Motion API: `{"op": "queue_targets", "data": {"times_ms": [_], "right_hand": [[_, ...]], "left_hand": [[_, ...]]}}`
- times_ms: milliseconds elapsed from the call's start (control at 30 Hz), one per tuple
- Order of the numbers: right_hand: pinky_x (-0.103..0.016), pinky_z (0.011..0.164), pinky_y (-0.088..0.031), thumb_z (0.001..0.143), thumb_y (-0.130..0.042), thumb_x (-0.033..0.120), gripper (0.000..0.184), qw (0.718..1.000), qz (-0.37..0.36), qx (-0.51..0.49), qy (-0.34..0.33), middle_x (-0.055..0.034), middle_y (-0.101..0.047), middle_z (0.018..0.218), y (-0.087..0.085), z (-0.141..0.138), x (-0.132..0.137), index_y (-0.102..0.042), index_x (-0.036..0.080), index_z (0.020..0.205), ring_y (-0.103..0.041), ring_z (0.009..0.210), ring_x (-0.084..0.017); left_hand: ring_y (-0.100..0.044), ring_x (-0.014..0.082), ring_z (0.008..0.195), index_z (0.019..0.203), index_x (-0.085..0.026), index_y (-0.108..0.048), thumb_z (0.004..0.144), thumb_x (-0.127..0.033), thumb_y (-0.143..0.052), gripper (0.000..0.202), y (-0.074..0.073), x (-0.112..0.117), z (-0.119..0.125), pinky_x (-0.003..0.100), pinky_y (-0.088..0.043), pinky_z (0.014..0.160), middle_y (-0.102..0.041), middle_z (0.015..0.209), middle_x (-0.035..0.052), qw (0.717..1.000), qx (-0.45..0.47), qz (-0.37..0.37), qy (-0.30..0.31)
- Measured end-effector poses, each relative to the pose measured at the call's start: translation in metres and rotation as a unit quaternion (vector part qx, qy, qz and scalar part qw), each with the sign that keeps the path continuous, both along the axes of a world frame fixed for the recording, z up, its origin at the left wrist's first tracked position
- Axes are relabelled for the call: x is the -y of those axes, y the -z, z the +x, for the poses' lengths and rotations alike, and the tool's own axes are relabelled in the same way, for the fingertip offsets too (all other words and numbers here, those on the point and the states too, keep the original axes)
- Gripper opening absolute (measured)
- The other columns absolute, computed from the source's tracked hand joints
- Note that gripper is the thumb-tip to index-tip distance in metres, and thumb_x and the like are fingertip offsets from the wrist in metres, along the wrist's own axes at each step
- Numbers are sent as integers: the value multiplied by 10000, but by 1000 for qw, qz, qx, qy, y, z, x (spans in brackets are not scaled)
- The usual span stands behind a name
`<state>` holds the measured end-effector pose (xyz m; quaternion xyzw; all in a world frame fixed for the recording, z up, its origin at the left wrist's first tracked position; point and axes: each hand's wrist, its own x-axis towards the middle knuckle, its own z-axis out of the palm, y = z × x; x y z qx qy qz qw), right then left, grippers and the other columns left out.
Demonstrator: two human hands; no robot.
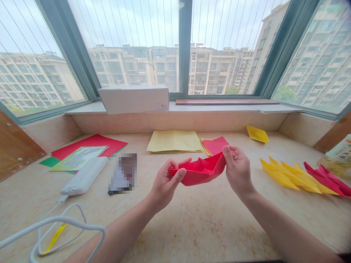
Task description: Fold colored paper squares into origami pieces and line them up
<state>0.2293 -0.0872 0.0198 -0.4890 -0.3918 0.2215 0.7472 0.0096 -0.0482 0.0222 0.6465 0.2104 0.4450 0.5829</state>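
Observation:
A red folded paper boat [197,176] is held in the air between my two hands, over the middle of the stone counter. My left hand [167,180] pinches its left end, thumb in front and fingers behind. At the opposite, higher end, my right hand [238,166] grips the paper between thumb and fingers. The boat is open at the top, and a peaked fold stands up inside it. Behind the boat lie small red and yellow paper sheets [216,145], partly hidden by it and my right hand.
Yellow paper sheets [174,140] lie at the back. Yellow folded boats [293,175], a red one [329,179] and a lone yellow one [257,134] rest right. Leftward are red sheets [90,142], a white power bank [85,175], a cable [82,222] and a pixelated item [123,173].

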Motion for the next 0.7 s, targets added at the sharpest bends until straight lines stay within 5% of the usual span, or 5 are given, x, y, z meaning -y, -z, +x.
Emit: {"op": "queue_targets", "data": {"times_ms": [167, 267, 367, 567, 700], "right_hand": [[-171, 377, -405, 860, -670, 531, 359, 999, 16, 20, 22, 54, -588, 513, 3, 0, 1, -562, 194, 918, -513, 395, -102], [-170, 396, -400, 881, -659, 500, 320, 998, 21, 56, 29, 60, -572, 521, 8, -1, 1, -570, 198, 939, -505, 423, -102], [-183, 424, -404, 905, -635, 477, 287, 994, 23, 99, 37, 47, -592, 567, 15, -3, 1, -575, 200, 948, -511, 458, -108], [-207, 472, -418, 942, -598, 403, 197, 976, 23, 216, 34, 23, -638, 647, 27, -10, 4, -585, 207, 931, -555, 504, -118], [-218, 510, -444, 947, -598, 359, 147, 965, 40, 254, 58, 8, -666, 700, 27, -12, 7, -592, 214, 932, -594, 549, -127]], "left_hand": [[-683, 262, 1108, 1001, -193, -520, 985, -338, -509, 147, 3, -3, -5, 334, -565, 783, -629, 1324, 211, 981, -122, 148, 23], [-569, 285, 1275, 1165, -196, -608, 981, -213, -477, 227, 4, -6, -9, 438, -504, 981, -542, 1433, 186, 899, -212, 384, 7], [-564, 302, 1263, 1058, -180, -677, 951, -177, -499, 208, 4, -8, -11, 469, -484, 1010, -524, 1447, 172, 824, -251, 506, -43], [-629, 312, 1111, 952, -174, -672, 864, -478, -666, 317, 5, -3, -5, 500, -517, 935, -640, 1269, 154, 782, -273, 555, -82], [-631, 309, 1117, 1102, -173, -637, 902, -400, -634, 302, 9, 3, 1, 497, -530, 907, -631, 1286, 170, 785, -296, 535, -106]]}}
